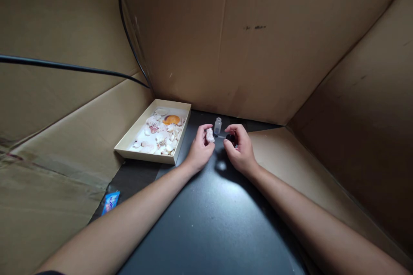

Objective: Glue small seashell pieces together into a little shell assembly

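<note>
Between the thumb and fingers of my left hand (198, 154) is a whitish, ridged seashell (210, 135), held just above the dark tabletop (206, 223). My right hand (241, 149) is closed round a black cap (230, 138). A thin, pale stem seems to run from this cap toward the shell; its tip is too small to make out. Behind and between both hands stands a small clear glass bottle (218, 126), upright and without a lid. The stem and the shell look apart.
At the left lies a shallow cream box (145, 157) with many white shells and one orange shell (172, 119). A blue packet (111, 202) is near my left forearm. Cardboard walls (258, 60) surround the table, and black cables (74, 67) hang at upper left.
</note>
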The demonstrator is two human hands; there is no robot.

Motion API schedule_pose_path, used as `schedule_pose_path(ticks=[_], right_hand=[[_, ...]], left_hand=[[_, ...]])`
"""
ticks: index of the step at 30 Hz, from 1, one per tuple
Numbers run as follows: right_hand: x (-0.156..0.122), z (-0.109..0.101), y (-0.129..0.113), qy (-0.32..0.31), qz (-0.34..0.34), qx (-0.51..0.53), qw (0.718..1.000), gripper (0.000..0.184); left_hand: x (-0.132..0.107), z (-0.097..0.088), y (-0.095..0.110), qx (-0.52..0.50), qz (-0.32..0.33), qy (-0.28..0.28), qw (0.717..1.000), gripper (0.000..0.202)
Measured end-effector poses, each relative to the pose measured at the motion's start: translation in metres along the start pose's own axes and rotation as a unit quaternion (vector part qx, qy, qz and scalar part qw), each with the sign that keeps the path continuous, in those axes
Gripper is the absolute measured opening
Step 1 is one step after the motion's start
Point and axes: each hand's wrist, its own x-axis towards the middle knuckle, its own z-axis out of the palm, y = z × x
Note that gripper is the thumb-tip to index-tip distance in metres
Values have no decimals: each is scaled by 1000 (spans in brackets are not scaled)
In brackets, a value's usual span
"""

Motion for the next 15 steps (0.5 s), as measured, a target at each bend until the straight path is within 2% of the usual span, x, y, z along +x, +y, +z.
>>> schedule_pose_path(ticks=[15], right_hand=[[0,-2,0,-8,-16,7,1000,21]], left_hand=[[-2,2,7,-10,-34,-4,999,45]])
